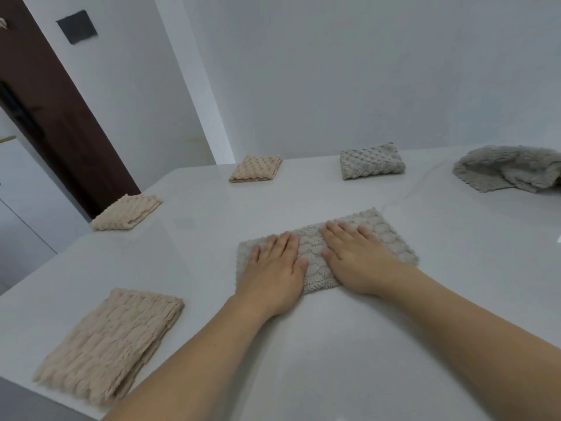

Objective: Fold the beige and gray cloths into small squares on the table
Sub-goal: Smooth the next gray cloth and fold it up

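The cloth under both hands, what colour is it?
Gray, with a bumpy texture; the cloth shows in the head view.

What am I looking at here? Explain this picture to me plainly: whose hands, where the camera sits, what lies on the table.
There is no machine. One camera worn on a person's head looks down at their bare hands. The left hand and right hand press flat on a half-folded gray cloth on the white table; nothing is gripped. Three folded beige cloths lie left, a folded gray square sits behind, and a crumpled gray cloth waits far right.
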{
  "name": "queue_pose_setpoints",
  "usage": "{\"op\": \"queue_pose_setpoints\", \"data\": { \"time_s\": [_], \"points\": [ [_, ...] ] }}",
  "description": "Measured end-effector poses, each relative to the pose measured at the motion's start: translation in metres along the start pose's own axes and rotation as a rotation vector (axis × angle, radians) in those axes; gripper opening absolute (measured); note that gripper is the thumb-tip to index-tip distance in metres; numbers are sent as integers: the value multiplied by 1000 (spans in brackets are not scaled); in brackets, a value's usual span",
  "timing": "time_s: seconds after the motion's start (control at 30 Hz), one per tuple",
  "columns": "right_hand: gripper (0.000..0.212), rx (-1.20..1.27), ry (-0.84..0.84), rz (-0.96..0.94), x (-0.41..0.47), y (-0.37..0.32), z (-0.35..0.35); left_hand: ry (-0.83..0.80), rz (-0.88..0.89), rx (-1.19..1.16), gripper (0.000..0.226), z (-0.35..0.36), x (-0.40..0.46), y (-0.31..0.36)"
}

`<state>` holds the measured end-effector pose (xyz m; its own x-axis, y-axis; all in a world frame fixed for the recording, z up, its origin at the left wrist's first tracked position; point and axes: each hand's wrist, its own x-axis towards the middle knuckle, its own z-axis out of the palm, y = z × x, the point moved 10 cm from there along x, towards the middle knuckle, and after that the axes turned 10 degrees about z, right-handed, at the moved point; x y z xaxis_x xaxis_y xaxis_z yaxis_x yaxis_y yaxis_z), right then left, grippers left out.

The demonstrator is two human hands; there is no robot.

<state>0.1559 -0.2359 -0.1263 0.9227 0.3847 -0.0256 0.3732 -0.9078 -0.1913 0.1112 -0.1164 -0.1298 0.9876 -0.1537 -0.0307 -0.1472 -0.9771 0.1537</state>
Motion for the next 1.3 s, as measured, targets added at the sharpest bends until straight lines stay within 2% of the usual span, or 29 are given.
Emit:
{"op": "queue_pose_setpoints", "data": {
  "time_s": [0.1, 0.23, 0.33, 0.4, 0.47, 0.6, 0.73, 0.8, 0.9, 1.0, 1.17, 1.3],
  "points": [
    [58, -3, -13, 114, 7, 35, -4, 7, -18, 11, 58, 2, -9, -17],
    [59, -46, 42, 291, 9, 60, -18, -53, -155, 34, 60, -5, -25, -45],
    [58, 6, 130, 144, 4, 20, -29, -1, -135, 90, 60, -23, -13, -26],
    [57, 68, 79, 35, 1, -2, -19, 64, -49, 29, 59, -27, 2, 1],
    [57, 17, 15, -2, 1, -2, -3, 29, 3, -1, 58, -10, 9, 18],
    [58, -36, -18, 90, 8, 31, -2, -2, 7, 41, 58, 4, 4, 0],
    [59, -15, -37, 204, 8, 50, -8, -39, -78, 36, 60, -2, -17, -34],
    [61, -103, -11, 297, 5, 55, -13, -75, -97, 153, 60, -10, -28, -43],
    [61, -343, 129, 358, -4, 38, -36, -3, 99, 497, 66, -38, -39, -12],
    [55, -249, 126, 265, -12, 8, -29, 118, 304, 484, 45, -48, -55, 29],
    [68, -229, 47, 223, -12, 9, -10, -178, 262, 501, 30, -30, -49, 37],
    [68, -229, -60, 139, -6, 16, -8, -256, 319, 571, 24, -26, -42, 83]
  ]
}}
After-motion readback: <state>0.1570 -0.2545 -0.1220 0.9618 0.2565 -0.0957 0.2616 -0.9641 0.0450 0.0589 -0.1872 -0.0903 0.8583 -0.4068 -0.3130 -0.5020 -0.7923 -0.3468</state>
